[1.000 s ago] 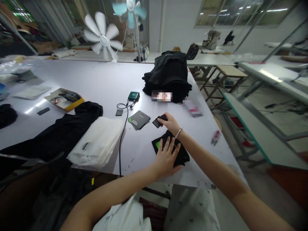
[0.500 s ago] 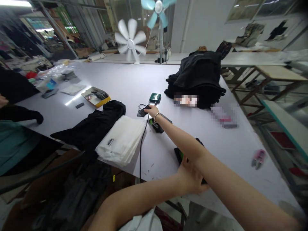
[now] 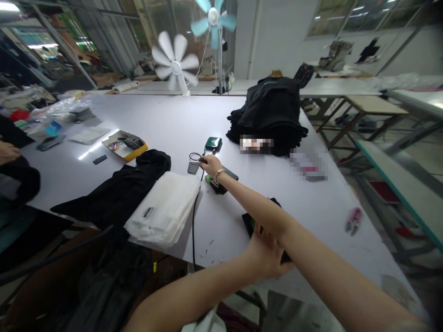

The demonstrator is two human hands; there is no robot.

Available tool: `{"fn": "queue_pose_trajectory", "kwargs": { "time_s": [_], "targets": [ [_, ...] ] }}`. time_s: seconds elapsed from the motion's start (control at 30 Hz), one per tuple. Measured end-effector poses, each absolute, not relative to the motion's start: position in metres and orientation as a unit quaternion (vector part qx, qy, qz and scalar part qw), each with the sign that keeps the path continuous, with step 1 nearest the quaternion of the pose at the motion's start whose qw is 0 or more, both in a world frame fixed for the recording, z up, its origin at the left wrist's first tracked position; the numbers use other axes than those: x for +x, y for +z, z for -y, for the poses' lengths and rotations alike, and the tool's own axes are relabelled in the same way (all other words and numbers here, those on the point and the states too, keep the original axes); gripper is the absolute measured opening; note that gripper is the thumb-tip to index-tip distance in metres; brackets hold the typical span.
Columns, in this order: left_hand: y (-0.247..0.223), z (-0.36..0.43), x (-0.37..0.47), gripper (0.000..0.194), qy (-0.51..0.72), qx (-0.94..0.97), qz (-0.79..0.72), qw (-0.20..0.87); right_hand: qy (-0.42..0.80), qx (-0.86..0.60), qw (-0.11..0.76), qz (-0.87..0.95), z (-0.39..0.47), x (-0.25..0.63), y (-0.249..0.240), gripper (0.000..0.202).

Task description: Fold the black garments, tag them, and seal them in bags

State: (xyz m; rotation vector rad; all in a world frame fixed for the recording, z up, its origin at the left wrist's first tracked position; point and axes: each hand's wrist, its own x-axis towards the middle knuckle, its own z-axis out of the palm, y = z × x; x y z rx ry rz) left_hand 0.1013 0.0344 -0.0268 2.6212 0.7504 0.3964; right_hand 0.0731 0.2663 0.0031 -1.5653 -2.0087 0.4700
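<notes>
White bench (image 3: 173, 113). Black folded item (image 3: 248, 223) near front edge, under left hand (image 3: 266, 253), grip spread. Right hand (image 3: 212, 166) beside small dark cards (image 3: 192, 168), fingertips close together; cannot tell whether pinching. Green case (image 3: 213, 143) just beyond; black garment pile (image 3: 268, 115) farther back.

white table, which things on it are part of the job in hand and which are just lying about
Likely in the job:
black folded item, under the left hand
small dark tags, by the right hand
black-and-green cards, near that wrist

Likely just lying about:
pink snips
green case
open yellow box
</notes>
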Motion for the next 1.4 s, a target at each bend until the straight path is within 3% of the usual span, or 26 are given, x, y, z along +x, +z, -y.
{"fn": "queue_pose_trajectory", "kwargs": {
  "time_s": [0.13,0.23,0.4,0.47,0.67,0.87,1.07,1.4],
  "targets": [
    [-0.022,-0.035,0.101,0.081,0.128,0.936,-0.268,0.187,0.208,-0.593,0.327,0.706,-0.214,0.142,0.017,0.034],
    [-0.015,-0.036,0.101,0.088,0.119,0.935,-0.27,0.195,0.322,-0.572,0.459,0.599,-0.159,0.202,0.026,0.031],
    [-0.016,-0.039,0.104,0.059,0.129,0.911,-0.308,0.241,0.366,-0.597,0.578,0.42,-0.074,0.272,0.029,0.035],
    [-0.017,-0.042,0.104,0.058,0.139,0.904,-0.314,0.254,0.376,-0.607,0.603,0.356,-0.047,0.285,0.023,0.037],
    [-0.019,-0.051,0.098,0.066,0.165,0.89,-0.342,0.254,0.387,-0.671,0.572,0.269,0.006,0.3,0.003,0.043],
    [-0.022,-0.052,0.093,0.068,0.171,0.886,-0.353,0.249,0.42,-0.663,0.484,0.386,0.0,0.288,-0.002,0.037],
    [-0.03,-0.057,0.091,0.075,0.163,0.891,-0.333,0.262,0.26,-0.71,0.38,0.533,-0.019,0.255,-0.009,0.019],
    [-0.002,-0.078,0.078,0.045,0.174,0.842,-0.472,0.196,0.336,-0.681,0.498,0.419,-0.012,0.292,-0.005,0.032]
  ]
}}
